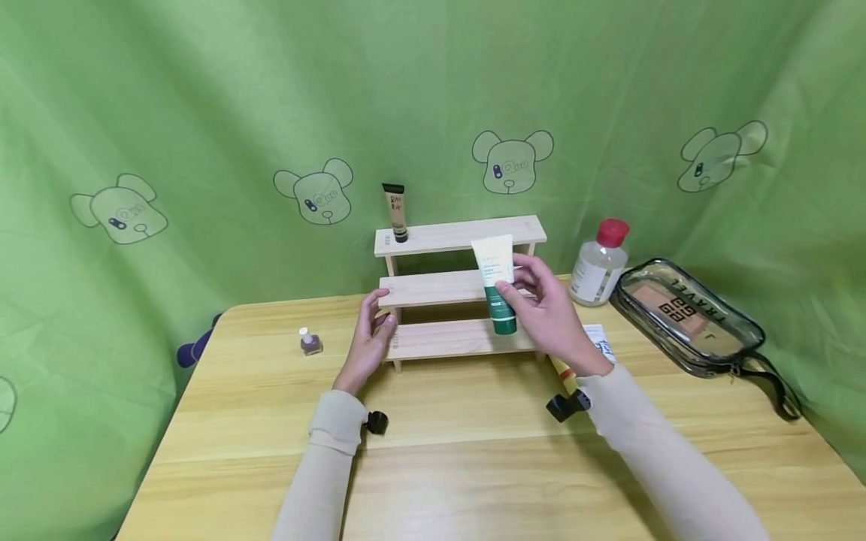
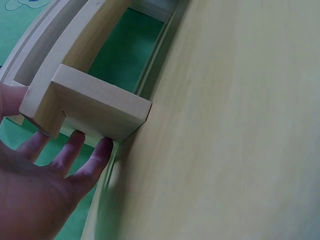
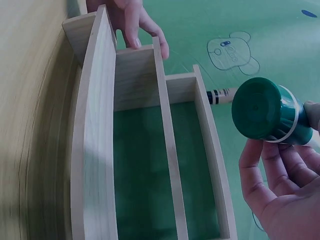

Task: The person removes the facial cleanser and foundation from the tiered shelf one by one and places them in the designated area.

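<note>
A pale wooden three-tier shelf (image 1: 440, 340) stands near the back of the table. My left hand (image 1: 371, 340) holds its left end; in the left wrist view, the fingertips (image 2: 105, 145) touch the end panel. My right hand (image 1: 551, 315) grips a white and green squeeze tube (image 1: 497, 282), its green cap pointing down, in front of the middle and lower tiers. The right wrist view shows the round cap end (image 3: 256, 109) close up, with fingers around the tube. On the top tier's left end stands a beige tube (image 1: 396, 213) with a black cap.
Left of the shelf is a small purple nail polish bottle (image 1: 310, 343) with a white cap. To the right stand a clear bottle (image 1: 598, 267) with a red cap and a transparent travel pouch (image 1: 690, 315). A yellow item (image 1: 564, 373) lies partly hidden under my right forearm.
</note>
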